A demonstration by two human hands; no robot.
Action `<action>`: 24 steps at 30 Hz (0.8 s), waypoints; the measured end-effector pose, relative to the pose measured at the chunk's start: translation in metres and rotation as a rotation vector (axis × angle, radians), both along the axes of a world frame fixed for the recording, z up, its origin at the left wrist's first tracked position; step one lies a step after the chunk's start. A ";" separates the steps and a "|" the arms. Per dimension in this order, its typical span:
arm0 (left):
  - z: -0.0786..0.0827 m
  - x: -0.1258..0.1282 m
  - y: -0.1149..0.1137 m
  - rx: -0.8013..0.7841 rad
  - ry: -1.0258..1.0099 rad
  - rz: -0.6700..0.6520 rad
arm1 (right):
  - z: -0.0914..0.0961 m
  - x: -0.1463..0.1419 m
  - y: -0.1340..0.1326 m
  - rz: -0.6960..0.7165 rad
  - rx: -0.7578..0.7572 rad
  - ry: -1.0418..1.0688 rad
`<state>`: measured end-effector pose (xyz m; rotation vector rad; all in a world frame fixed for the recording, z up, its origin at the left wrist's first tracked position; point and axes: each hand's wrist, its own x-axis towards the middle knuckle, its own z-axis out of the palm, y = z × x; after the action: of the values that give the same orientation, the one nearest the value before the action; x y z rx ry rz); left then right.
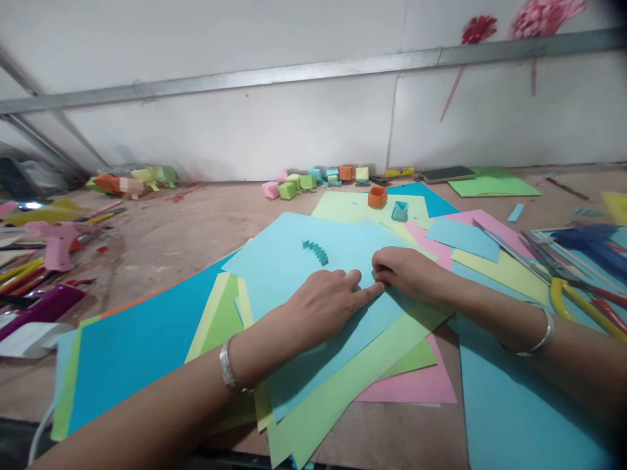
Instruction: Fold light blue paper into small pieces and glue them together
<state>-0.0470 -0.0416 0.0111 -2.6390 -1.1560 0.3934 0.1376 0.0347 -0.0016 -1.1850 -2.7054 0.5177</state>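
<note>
My left hand lies on a light blue paper sheet, its forefinger stretched out and pressing the paper while the other fingers curl under. My right hand rests just right of it with the fingers bent down onto the same sheet, fingertips meeting the left forefinger. Whether either hand pinches a fold of the paper is hidden. A small zigzag-folded blue paper strip sits on the sheet just beyond my hands. Both wrists wear silver bangles.
Sheets of blue, green, pink and yellow paper are piled on the brown table. Scissors with yellow handles and a blue glue gun lie right. A pink glue gun and pens lie left. Small paper boxes line the wall.
</note>
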 end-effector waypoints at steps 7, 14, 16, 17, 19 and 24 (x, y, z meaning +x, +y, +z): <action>-0.003 0.012 -0.022 0.040 0.048 0.082 | -0.002 -0.001 0.002 -0.005 0.002 0.037; -0.002 -0.006 -0.051 0.006 0.087 0.120 | 0.005 -0.002 -0.004 -0.035 -0.031 0.050; -0.001 -0.013 -0.058 -0.017 0.095 0.164 | 0.007 -0.002 -0.006 -0.044 -0.049 0.048; 0.000 -0.017 -0.062 -0.026 0.095 0.182 | 0.008 -0.002 -0.006 -0.046 -0.054 0.048; 0.004 -0.025 -0.068 -0.055 0.092 0.229 | 0.009 -0.001 -0.006 -0.042 -0.051 0.055; 0.029 -0.039 -0.066 -0.133 0.026 0.359 | 0.007 0.000 -0.005 -0.017 -0.034 0.089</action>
<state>-0.0863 -0.1079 0.0404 -2.5195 -1.6525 0.5855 0.1378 0.0302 0.0052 -1.1637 -2.6201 0.6016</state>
